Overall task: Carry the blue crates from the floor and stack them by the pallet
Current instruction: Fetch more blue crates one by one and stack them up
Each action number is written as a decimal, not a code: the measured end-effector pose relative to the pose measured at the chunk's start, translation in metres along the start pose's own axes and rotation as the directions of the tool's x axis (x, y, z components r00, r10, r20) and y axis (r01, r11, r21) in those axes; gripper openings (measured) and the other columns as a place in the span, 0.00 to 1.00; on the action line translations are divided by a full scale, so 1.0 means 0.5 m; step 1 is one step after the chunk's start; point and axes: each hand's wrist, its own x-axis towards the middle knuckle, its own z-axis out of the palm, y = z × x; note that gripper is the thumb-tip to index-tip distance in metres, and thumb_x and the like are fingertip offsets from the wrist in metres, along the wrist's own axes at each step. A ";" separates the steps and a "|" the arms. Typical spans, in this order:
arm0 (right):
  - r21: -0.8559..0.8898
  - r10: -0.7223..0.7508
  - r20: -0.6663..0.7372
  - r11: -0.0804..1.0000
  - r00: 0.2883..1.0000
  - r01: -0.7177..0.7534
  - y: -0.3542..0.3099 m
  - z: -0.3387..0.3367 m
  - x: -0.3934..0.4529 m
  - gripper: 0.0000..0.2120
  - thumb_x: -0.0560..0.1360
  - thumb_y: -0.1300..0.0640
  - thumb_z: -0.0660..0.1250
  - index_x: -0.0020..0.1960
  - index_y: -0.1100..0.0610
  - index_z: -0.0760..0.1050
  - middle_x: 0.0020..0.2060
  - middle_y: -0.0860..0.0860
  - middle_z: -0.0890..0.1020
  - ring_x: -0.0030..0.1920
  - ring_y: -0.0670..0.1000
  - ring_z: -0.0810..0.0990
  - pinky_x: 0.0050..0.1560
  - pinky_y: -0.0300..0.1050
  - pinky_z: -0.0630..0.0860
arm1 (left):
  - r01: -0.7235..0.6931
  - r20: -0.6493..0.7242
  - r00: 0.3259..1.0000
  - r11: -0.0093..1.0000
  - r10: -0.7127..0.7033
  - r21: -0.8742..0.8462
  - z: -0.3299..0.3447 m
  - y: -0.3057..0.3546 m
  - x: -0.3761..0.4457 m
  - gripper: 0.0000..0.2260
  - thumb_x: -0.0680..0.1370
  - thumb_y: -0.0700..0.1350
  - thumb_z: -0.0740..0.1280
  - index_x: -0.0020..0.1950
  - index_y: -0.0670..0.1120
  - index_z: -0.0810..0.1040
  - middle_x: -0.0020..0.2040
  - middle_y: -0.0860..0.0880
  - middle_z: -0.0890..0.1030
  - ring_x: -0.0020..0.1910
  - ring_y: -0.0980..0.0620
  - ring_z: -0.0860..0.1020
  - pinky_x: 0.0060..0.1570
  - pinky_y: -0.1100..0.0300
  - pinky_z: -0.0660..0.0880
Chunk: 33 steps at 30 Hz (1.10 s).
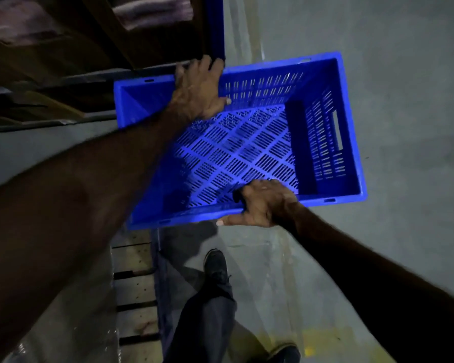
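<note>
With left hand and right hand grasping opposite rims, the empty blue slotted plastic crate should stay level while he walks beside the wooden pallet.

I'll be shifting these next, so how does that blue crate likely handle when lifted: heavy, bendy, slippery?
Probably light for its size: the blue crate is empty, and its slotted floor and walls mean less plastic. Likely stiff: held only at opposite long rims by the left hand and right hand, it shows no visible sag. The thick rim lets fingers hook over, so slipping seems unlikely.
</note>
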 end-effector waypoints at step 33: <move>0.013 0.144 -0.598 0.985 0.788 -0.170 0.156 -0.047 -0.090 0.25 0.78 0.38 0.57 0.65 0.55 0.75 0.58 0.56 0.78 0.57 0.62 0.78 0.54 0.57 0.75 | 0.216 -0.032 0.973 0.955 -0.227 -0.204 -0.025 -0.047 -0.187 0.48 0.71 0.65 0.71 0.82 0.53 0.49 0.82 0.42 0.53 0.81 0.40 0.51 0.75 0.35 0.48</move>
